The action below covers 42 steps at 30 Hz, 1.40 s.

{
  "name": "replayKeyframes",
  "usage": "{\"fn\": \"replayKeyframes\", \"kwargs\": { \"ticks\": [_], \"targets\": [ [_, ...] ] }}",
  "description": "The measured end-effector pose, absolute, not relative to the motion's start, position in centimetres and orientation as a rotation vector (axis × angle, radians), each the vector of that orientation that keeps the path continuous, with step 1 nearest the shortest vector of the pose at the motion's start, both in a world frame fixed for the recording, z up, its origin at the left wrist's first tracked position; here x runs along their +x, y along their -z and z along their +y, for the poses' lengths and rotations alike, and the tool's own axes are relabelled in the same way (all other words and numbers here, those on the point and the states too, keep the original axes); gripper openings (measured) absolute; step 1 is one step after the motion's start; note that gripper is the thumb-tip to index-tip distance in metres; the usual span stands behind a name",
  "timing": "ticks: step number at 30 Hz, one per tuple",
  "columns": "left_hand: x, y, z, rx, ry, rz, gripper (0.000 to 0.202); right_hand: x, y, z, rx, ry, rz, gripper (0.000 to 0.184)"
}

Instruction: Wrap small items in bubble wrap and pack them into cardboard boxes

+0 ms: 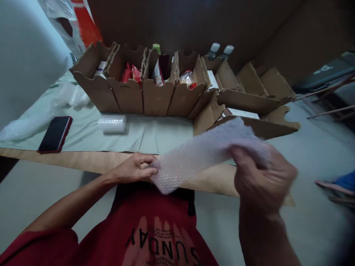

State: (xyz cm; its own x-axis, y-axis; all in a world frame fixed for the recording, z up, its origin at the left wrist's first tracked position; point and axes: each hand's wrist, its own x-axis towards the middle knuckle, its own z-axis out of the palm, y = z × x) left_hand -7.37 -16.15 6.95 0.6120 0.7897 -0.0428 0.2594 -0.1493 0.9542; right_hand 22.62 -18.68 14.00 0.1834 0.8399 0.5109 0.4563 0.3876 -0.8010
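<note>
Now both hands are gripping a bubble wrap sheet (199,155) above the table (83,160) edge: left hand (133,168) pinching its rounded lower end, right hand (260,177) closing around its crinkled, dimpled, translucent upper end.

There is only one camera, worn on the person's head, looking forward and steeply down over the red shirt (149,229) at the table (83,159) edge. It sits close: the left hand (133,168), right hand (262,181) and wrap (199,151) fill the near middle, blurred on the right. Farther off, the row of boxes (155,96) lies across the top, and the frame is tilted, with floor (318,155) on both sides.
</note>
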Motion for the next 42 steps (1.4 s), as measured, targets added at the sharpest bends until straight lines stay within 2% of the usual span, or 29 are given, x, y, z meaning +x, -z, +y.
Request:
{"fn": "replayKeyframes", "kwargs": {
  "ticks": [3, 7, 10, 13, 17, 20, 22, 26, 30, 33, 37, 41, 42],
  "targets": [
    [-9.5, -7.8, -13.0, 1.608, -0.545, 0.997, 0.026, 22.7, -10.0, -16.1, -1.377, -0.413, -1.405, 0.015],
    [-9.6, -7.5, -8.4, 2.043, -0.333, 1.376, 0.035, 24.2, -3.1, -17.3, -1.741, -0.513, -1.395, 0.031],
    [-7.9, -6.3, -8.4, 2.503, -0.31, 1.575, 0.051, 26.0, -0.5, -19.7, -1.999, -0.184, -1.527, 0.057],
    [-6.2, -4.4, -11.3, 2.756, -0.498, 1.485, 0.067, 25.4, -0.5, -20.2, -1.977, 0.154, -1.755, 0.074],
    [-5.5, -1.0, -14.5, 2.828, -0.348, 1.11, 0.073, 19.7, -0.6, -17.7, -1.555, 0.001, -2.304, 0.069],
    [-7.5, 0.8, -15.1, 2.719, -0.185, 1.142, 0.074, 17.1, 0.8, -16.6, -1.36, -0.175, -2.574, 0.065],
    [-9.9, 0.9, -15.4, 2.657, -0.148, 1.225, 0.07, 18.3, 1.8, -17.0, -1.395, -0.165, -2.584, 0.063],
    [-13.6, -0.6, -15.9, 2.625, -0.111, 1.35, 0.055, 25.5, 2.1, -19.1, -1.666, 0.016, -2.395, 0.055],
    [-13.0, -1.9, -14.9, 2.6, -0.195, 1.487, 0.047, 29.9, 1.0, -18.5, -1.831, 0.102, -2.223, 0.046],
    [-11.3, -2.4, -13.8, 2.599, -0.127, 1.559, 0.04, 29.4, 0.8, -16.0, -1.782, -0.021, -2.265, 0.043],
    [-10.6, -3.8, -13.3, 2.648, -0.046, 1.506, 0.016, 28.2, 0.3, -14.7, -1.716, -0.211, -2.167, 0.024],
    [-10.5, -8.0, -11.2, 2.726, -0.122, 1.461, 0.021, 28.1, -2.2, -18.7, -1.686, -0.46, -1.91, 0.017],
    [-9.8, -9.4, -10.1, 2.79, -0.126, 1.47, 0.023, 27.8, -2.9, -20.0, -1.679, -0.549, -1.85, 0.023]
  ]
}}
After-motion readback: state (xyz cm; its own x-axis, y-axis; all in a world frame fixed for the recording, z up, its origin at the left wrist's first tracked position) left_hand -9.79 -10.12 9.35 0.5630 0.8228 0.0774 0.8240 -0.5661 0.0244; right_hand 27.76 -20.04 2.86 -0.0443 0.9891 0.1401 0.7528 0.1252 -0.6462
